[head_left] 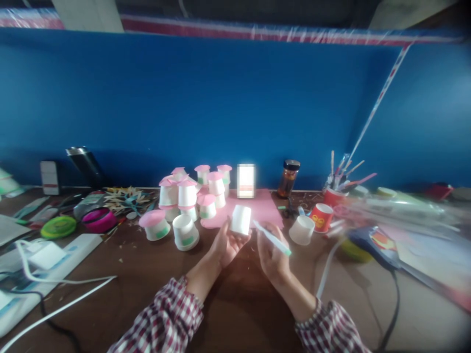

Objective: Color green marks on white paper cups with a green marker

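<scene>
Left fingers [241, 241] hold a white paper cup [241, 219], right fingers [262, 246] grip a slim green-ended white stick [271, 237]; squeezing hard could buckle the cup!

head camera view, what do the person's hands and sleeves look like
The left sleeve and right sleeve match: a small check of dark red and white, each ending in a gathered, puckered edge. The left hand and right hand are bare, with no gloves, and no watch shows.
</scene>
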The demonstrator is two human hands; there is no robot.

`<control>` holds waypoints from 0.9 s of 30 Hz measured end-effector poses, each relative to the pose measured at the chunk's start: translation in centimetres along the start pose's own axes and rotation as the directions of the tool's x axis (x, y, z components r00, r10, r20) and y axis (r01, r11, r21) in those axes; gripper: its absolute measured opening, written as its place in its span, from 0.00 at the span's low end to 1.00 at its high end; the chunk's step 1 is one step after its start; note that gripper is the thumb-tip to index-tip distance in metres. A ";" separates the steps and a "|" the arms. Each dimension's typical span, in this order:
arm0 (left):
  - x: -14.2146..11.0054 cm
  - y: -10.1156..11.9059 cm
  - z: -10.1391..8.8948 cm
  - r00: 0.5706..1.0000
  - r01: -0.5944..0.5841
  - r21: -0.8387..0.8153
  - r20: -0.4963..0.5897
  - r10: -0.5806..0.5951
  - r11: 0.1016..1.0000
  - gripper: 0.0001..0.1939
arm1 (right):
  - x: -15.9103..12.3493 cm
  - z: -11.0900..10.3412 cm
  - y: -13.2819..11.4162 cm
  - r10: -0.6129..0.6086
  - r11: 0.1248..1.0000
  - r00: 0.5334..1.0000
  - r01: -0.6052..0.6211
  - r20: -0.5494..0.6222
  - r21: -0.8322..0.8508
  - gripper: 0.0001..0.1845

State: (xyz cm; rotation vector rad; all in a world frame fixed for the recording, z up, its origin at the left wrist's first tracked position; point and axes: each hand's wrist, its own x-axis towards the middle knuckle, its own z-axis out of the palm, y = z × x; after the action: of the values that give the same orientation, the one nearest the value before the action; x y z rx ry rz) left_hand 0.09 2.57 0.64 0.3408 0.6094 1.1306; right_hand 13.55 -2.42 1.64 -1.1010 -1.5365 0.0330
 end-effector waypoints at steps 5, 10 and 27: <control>-0.1 -0.1 0.1 1.000 -0.022 0.018 -0.001 0.022 1.000 0.27 | 0.0 0.2 0.2 0.012 1.000 1.000 -0.012 0.021 0.009 0.09; 0.0 -0.3 0.0 1.000 -0.015 0.009 -0.001 0.015 1.000 0.27 | -0.1 0.3 0.4 0.031 0.999 0.999 -0.032 0.024 0.025 0.10; 0.2 -0.4 -0.1 0.999 -0.034 -0.013 -0.025 0.034 0.999 0.25 | -0.1 0.2 -0.2 0.013 1.000 0.998 -0.014 0.056 0.027 0.05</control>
State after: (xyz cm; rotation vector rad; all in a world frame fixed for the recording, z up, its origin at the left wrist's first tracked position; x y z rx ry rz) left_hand 0.33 2.55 0.27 0.3277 0.6195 1.1725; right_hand 13.29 -2.47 1.61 -1.0968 -1.5740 0.0945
